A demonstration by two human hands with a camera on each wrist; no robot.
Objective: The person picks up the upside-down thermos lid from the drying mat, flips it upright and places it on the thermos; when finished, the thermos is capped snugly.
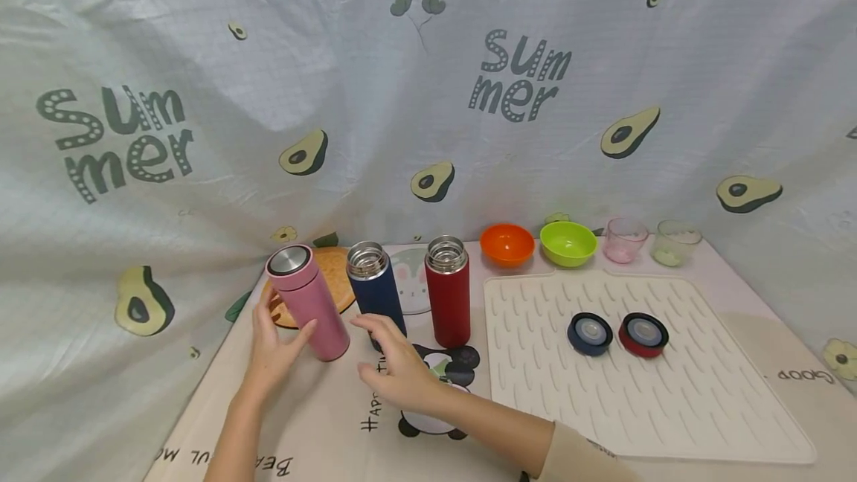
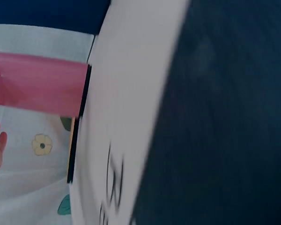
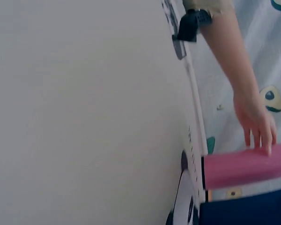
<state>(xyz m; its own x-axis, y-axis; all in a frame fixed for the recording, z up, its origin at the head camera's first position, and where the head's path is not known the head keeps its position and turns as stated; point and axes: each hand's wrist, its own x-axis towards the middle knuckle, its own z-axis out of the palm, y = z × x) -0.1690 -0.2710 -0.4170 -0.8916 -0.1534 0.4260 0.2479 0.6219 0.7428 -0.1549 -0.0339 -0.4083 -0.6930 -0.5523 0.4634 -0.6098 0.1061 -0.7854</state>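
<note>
A pink thermos with its silver-topped lid on stands at the left of the table. My left hand is beside it, thumb extended across its near side and fingers along its left, loosely spread. The right wrist view shows that hand's fingertips right at the pink wall. To the right stand a navy thermos and a red thermos, both lidless with bare steel mouths. My right hand hovers in front of the navy one, thumb and fingers apart, nothing between them.
A navy lid and a red lid lie on a cream ridged mat. Behind it are an orange bowl, a green bowl, a pink glass and a greenish glass. A printed curtain hangs behind the table.
</note>
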